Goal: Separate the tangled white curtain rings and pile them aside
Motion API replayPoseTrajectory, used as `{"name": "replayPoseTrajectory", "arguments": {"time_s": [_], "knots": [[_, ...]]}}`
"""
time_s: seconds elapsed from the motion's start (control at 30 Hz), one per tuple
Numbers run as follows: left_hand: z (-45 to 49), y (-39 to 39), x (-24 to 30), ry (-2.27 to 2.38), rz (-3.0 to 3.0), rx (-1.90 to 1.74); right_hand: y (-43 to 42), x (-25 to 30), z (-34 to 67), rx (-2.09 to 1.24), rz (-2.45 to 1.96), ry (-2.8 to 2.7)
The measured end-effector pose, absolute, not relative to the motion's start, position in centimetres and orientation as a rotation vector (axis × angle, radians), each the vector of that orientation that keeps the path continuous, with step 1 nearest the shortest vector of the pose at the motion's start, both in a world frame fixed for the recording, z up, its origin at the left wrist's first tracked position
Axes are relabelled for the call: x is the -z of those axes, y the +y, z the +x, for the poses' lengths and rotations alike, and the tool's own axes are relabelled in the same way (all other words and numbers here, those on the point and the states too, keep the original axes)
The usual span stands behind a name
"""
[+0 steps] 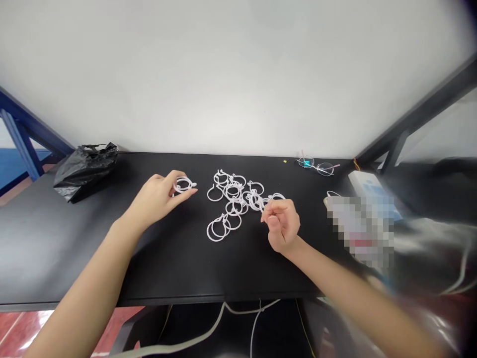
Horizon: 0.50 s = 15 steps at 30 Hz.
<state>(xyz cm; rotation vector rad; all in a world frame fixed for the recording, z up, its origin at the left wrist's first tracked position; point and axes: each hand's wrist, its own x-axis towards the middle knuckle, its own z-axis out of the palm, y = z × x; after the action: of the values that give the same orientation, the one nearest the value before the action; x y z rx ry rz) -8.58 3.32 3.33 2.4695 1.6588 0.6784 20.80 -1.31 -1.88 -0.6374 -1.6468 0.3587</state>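
Thin white rings with small knobbed ends (233,191) lie in a loose, overlapping heap on the black table (179,268). Left of the heap, my left hand (164,191) pinches a few similar white rings (183,185) between thumb and fingers, just above the tabletop. My right hand (282,223) is turned with its curled fingers and thumb towards me, at the heap's right end. Part of a ring shows behind those fingers. Whether anything sits inside that hand is hidden.
A crumpled black plastic bag (87,169) lies at the back left. Eyeglasses (316,167) rest near the wall at the back right. At right are a white and blue box (374,191), a blurred-out phone-like object (354,231) and clear plastic (428,248). White cables (201,338) hang below the front edge.
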Motion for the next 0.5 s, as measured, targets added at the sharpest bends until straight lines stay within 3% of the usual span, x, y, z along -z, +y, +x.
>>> {"name": "replayPoseTrajectory", "arguments": {"time_s": [0.23, 0.5], "knots": [[-10.8, 4.4, -2.5, 1.695, 2.479, -0.365, -1.3, 1.4, 21.2, -0.283, -0.734, -1.7], [-11.5, 5.0, -1.8, 1.681, 2.38, -0.38, -1.6, 0.4, 20.2, -0.274, -0.763, -1.749]]}}
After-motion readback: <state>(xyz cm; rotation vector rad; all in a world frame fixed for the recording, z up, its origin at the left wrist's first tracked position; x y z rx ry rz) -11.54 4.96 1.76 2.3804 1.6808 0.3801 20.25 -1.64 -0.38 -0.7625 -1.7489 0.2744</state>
